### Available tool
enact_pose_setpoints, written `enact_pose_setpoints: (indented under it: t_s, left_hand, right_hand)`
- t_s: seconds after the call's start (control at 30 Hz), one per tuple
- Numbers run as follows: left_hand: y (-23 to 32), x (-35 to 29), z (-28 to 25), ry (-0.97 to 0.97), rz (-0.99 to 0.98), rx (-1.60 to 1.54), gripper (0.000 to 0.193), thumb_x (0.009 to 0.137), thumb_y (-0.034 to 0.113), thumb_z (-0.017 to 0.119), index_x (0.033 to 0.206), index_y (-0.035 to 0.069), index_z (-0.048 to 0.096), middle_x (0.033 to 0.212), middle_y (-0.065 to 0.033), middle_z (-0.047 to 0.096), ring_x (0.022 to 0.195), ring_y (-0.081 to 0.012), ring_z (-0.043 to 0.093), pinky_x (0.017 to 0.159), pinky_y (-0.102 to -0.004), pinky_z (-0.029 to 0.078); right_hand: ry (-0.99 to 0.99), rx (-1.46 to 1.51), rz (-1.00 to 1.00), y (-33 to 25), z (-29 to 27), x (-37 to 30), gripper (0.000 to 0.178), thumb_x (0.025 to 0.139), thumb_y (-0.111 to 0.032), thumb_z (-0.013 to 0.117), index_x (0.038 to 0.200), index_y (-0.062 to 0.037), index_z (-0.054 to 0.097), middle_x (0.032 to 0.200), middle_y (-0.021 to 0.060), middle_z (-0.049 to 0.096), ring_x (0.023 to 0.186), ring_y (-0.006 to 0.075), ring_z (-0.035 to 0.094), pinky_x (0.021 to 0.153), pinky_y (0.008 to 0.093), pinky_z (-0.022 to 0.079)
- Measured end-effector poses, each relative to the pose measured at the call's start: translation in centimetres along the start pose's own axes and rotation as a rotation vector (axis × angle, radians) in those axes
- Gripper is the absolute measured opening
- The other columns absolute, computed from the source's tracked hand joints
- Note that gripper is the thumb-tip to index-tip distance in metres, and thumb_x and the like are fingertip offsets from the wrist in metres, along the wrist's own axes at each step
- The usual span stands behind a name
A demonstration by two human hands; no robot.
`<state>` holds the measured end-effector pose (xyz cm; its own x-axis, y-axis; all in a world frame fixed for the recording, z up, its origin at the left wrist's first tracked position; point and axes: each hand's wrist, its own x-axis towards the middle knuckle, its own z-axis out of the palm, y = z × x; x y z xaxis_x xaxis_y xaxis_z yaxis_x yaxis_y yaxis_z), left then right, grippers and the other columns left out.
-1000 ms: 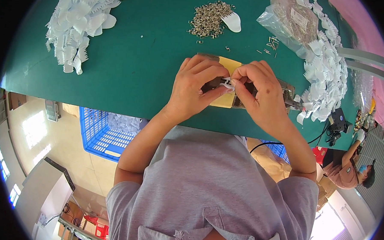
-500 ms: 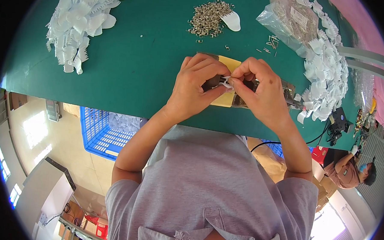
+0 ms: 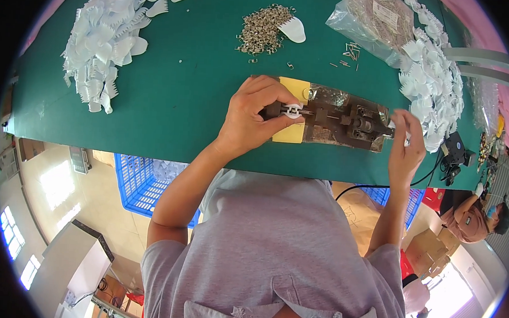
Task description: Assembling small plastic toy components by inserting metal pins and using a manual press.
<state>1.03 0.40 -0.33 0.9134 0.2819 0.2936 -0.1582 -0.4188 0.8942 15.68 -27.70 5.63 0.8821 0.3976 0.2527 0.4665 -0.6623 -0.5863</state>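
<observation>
My left hand [image 3: 256, 115] pinches a small white plastic claw clip [image 3: 293, 110] between thumb and fingers, at the left end of a dark metal jig [image 3: 330, 118]. A yellow strip [image 3: 289, 135] crosses the jig beneath the clip. At the jig's right end is a clamp mechanism [image 3: 363, 124] with a lever handle [image 3: 389, 131]. My right hand [image 3: 407, 140], slightly blurred, has its fingers curled around the handle's end, which they partly hide.
Beyond the jig lie a heap of small metal springs [image 3: 263, 31], a loose white toothed clip half [image 3: 293, 30] and several pins [image 3: 352, 51]. Piles of white clip halves [image 3: 103, 39] flank the green table [image 3: 171, 110]. A blue crate [image 3: 134, 182] stands below; a co-worker [image 3: 473, 217] is at right.
My right hand has left the clip and moved right to the lever handle, uncovering the jig. My left hand still holds the clip at the jig's left end.
</observation>
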Motion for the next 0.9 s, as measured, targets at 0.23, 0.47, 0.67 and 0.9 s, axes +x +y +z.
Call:
enact_pose_setpoints:
  t_s: [0.23, 0.47, 0.67, 0.9]
  left_hand:
    - [0.2, 0.0, 0.0, 0.017, -0.014, 0.017, 0.025, 0.073, 0.000, 0.090, 0.093, 0.005, 0.077, 0.092, -0.0055, 0.071, 0.091, -0.0198, 0.064, 0.081, -0.0321, 0.050]
    - [-0.3, -0.1, 0.5, 0.047, -0.028, -0.021, 0.026, 0.072, 0.009, 0.092, 0.091, 0.008, 0.074, 0.087, -0.0037, 0.069, 0.087, -0.0218, 0.064, 0.085, -0.0347, 0.048]
    - [0.3, -0.3, 0.4, 0.032, -0.051, -0.009, 0.025, 0.075, 0.000, 0.090, 0.096, 0.005, 0.077, 0.097, -0.0047, 0.071, 0.096, -0.0195, 0.064, 0.086, -0.0320, 0.050]
    - [0.0, -0.5, 0.3, 0.027, 0.016, 0.043, 0.024, 0.075, 0.000, 0.090, 0.095, 0.005, 0.076, 0.095, -0.0043, 0.071, 0.093, -0.0202, 0.063, 0.083, -0.0324, 0.049]
  right_hand:
    - [-0.108, -0.413, -0.186, 4.6, -3.7, 0.3, 0.017, 0.106, -0.013, 0.055, 0.106, -0.0020, 0.068, 0.096, 0.0075, 0.069, 0.093, 0.0270, 0.061, 0.087, 0.0389, 0.047]
    - [-0.175, 0.791, -0.230, -1.6, -2.0, 3.0, 0.030, 0.110, -0.020, 0.046, 0.103, 0.0048, 0.063, 0.081, 0.0040, 0.058, 0.082, 0.0142, 0.058, 0.080, 0.0305, 0.048]
    - [0.128, 1.257, 0.185, 1.7, -3.0, 3.8, 0.044, 0.114, -0.032, 0.045, 0.085, -0.0041, 0.061, 0.056, -0.0053, 0.034, 0.051, 0.0075, 0.030, 0.049, 0.0268, 0.027]
    - [0.088, 1.587, 0.200, 2.5, -2.5, 3.5, 0.041, 0.114, -0.029, 0.047, 0.079, -0.0085, 0.054, 0.057, -0.0056, 0.033, 0.051, 0.0076, 0.027, 0.048, 0.0257, 0.028]
